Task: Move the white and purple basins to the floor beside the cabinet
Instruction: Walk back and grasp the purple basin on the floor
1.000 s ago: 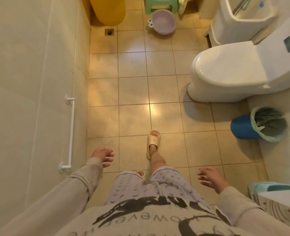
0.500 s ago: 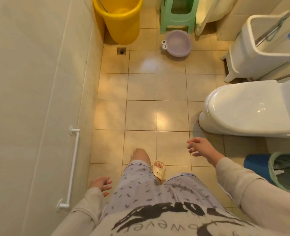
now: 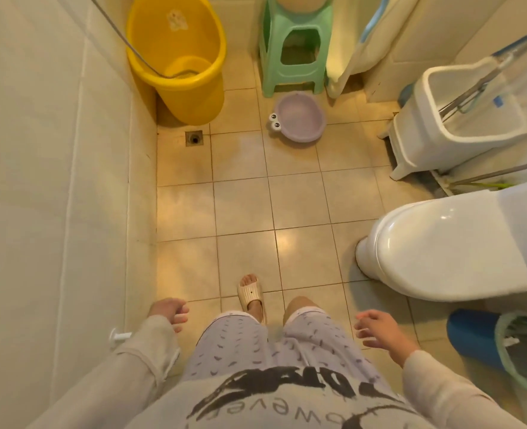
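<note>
A small purple basin [image 3: 299, 117] with cartoon eyes on its left rim sits on the tiled floor in front of a green stool [image 3: 293, 51]. On top of the stool, cut off by the frame's upper edge, is a pale round basin [image 3: 302, 1]. My left hand [image 3: 169, 309] hangs low at my left side, fingers loosely apart, holding nothing. My right hand [image 3: 377, 331] is held out at my right side, fingers spread and empty. Both hands are far from the basins.
A yellow bucket [image 3: 178, 57] stands at the back left by the wall, a floor drain [image 3: 194, 138] before it. A white toilet [image 3: 454, 246] fills the right, a white mop bucket [image 3: 460, 119] behind it. A blue bin [image 3: 485, 339] sits at lower right.
I have stepped forward, so the purple basin, stool and yellow bucket are nearer. My right hand dropped back toward my side and my left hand swung forward.
</note>
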